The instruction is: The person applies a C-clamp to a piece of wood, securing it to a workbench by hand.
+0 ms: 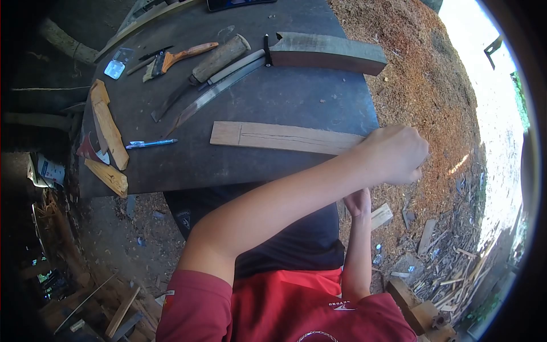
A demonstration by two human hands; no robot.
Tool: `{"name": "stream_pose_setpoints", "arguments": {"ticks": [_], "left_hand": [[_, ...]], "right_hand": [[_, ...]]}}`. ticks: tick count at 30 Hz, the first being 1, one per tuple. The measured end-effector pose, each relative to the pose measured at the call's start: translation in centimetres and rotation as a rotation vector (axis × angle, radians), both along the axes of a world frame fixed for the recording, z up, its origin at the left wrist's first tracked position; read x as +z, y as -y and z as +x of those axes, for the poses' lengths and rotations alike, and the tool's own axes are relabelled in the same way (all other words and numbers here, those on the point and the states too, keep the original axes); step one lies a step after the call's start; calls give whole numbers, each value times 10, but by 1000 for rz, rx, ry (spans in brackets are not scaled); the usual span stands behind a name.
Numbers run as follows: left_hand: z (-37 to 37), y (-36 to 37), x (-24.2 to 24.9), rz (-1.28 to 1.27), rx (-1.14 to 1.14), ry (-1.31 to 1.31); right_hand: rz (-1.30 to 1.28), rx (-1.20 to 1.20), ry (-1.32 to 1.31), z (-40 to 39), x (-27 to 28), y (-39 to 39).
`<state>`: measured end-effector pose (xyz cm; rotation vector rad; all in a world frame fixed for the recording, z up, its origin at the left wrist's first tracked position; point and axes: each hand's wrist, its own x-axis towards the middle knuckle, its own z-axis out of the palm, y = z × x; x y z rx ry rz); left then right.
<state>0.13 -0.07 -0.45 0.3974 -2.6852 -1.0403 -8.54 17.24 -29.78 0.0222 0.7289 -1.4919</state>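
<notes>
A flat wooden board [290, 137] lies on the dark table, with a line across its left end and a dark lengthwise line or crack. My left arm reaches across to the right, and its wrist covers the board's right end. My left hand [399, 153] is closed in a fist by the table's right edge; whatever its fingers hold, if anything, is hidden. Lower down, beside the table, is my right hand [358, 202]. The left forearm hides its fingers.
On the dark table [194, 168] are a pen [151, 143], a paintbrush [176, 58], a wooden-handled chisel [219, 60], a second long-bladed tool [219, 88], a thick wood block [327, 52] and wood offcuts [109, 128]. Sawdust [433, 97] is heaped beyond the right edge.
</notes>
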Motion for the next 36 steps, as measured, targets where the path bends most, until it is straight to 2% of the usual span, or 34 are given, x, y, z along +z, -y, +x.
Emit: {"name": "stream_pose_setpoints", "arguments": {"ticks": [5, 6, 9, 11, 15, 18, 21, 33, 36], "left_hand": [[0, -1, -3, 6, 11, -31], [0, -1, -3, -3, 12, -25], [-1, -1, -3, -17, 11, -8], [-2, -1, -5, -12, 10, 0], [-2, -1, -6, 8, 6, -4], [-2, 0, -4, 11, 4, 13], [-3, 0, -5, 12, 5, -1], [-2, -1, -4, 5, 14, 24], [-1, -1, -3, 12, 13, 41]], "right_hand": [[4, 179, -162, 6, -4, -3], [99, 132, -124, 13, 13, 5], [83, 247, -386, 9, -2, 4], [89, 233, -301, 2, -10, 5], [45, 99, -54, 4, 10, 16], [-54, 98, 109, 5, 24, 24], [65, 88, -27, 4, 1, 25], [63, 71, 176, 6, 29, 38], [122, 92, 77, 2, 19, 38]]}}
